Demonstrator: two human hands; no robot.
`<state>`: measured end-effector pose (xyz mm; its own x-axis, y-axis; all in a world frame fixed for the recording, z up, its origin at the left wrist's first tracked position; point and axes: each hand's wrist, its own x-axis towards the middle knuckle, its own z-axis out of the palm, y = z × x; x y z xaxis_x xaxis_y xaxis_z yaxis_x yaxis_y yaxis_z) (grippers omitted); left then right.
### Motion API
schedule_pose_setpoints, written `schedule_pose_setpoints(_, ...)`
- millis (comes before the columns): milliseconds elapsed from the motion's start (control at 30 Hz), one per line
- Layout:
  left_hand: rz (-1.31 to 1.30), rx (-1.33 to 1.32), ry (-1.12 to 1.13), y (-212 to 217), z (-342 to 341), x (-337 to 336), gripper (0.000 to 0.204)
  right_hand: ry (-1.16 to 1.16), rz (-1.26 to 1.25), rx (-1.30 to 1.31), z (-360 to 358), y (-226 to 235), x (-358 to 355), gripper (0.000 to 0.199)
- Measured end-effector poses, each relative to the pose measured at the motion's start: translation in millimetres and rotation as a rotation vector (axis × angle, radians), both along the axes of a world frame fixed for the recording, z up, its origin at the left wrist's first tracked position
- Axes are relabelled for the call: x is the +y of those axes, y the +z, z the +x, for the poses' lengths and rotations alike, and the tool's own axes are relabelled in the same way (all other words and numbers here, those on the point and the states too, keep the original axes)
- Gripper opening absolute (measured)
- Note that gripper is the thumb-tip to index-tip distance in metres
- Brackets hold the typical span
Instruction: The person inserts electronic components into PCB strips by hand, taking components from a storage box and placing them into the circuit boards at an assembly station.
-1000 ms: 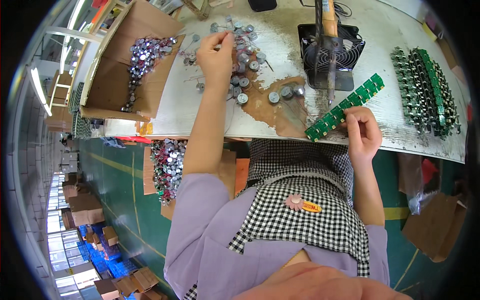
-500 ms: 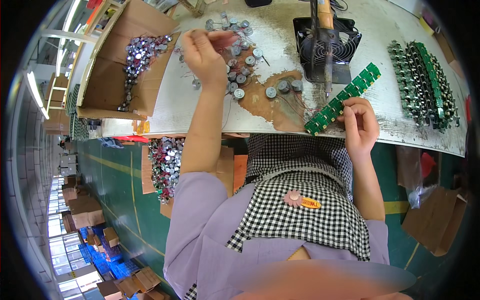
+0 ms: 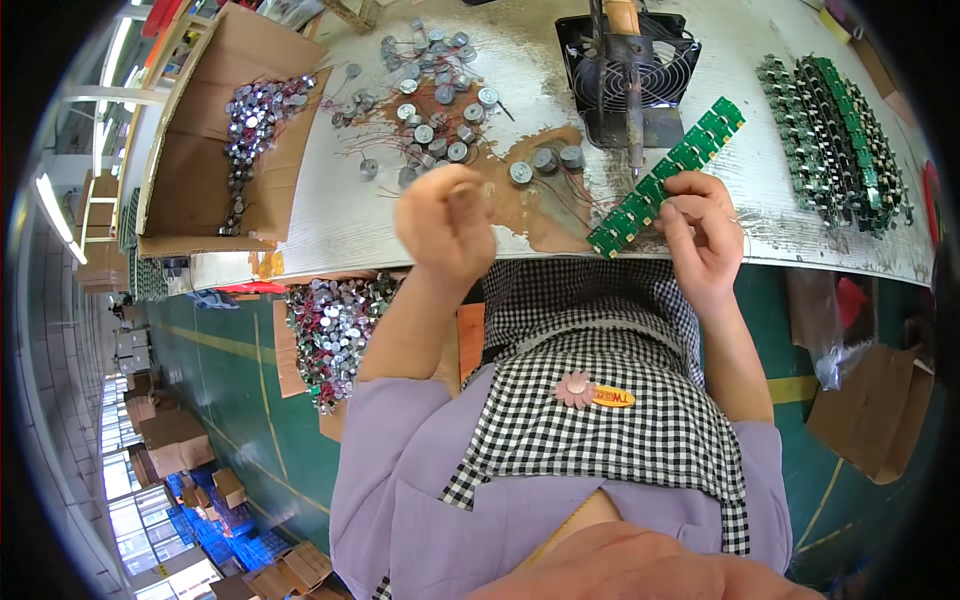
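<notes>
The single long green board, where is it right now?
In the head view, the long green board slants over the table right of centre, below the black fan, with the right hand at its lower right edge.

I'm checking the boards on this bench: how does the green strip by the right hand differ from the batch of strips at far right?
The green strip is one piece; the batch is several strips side by side. The green strip slants up to the right, the batch slightly up to the left. The right hand is at the green strip's edge; no hand is near the batch. Both show green board.
</notes>
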<state>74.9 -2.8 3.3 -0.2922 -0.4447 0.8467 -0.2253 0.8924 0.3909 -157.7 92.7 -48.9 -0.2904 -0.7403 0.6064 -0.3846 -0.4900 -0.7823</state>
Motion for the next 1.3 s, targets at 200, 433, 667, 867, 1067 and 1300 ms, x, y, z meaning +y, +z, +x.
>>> schedule_pose_setpoints(200, 0.560, -0.171, 0.117, -13, -33, 1, 0.010, 0.012, 0.023, -0.002, 5, -4, 2, 0.006)
schedule_pose_setpoints(433, 1.415, 0.097, -0.417, -5, -39, 21, 0.016, 0.045, -0.022, 0.106, 3, 5, 4, 0.007)
schedule_pose_setpoints(667, 0.887, -0.119, -0.241, -23, -57, 23, 0.012, 0.057, -0.054, 0.111, 2, 10, 4, 0.009)
schedule_pose_setpoints(867, 1.079, -0.060, -0.291, -18, -71, 19, 0.009, 0.053, -0.104, 0.149, 1, 16, 2, 0.011)
schedule_pose_setpoints(1067, 1.188, -0.007, -0.330, -18, -76, 15, 0.007, 0.040, -0.111, 0.219, 0, 20, -5, 0.012)
schedule_pose_setpoints(1300, 1.128, 0.064, -0.368, -13, -82, 8, 0.008, 0.044, -0.059, 0.175, -2, 27, -11, 0.012)
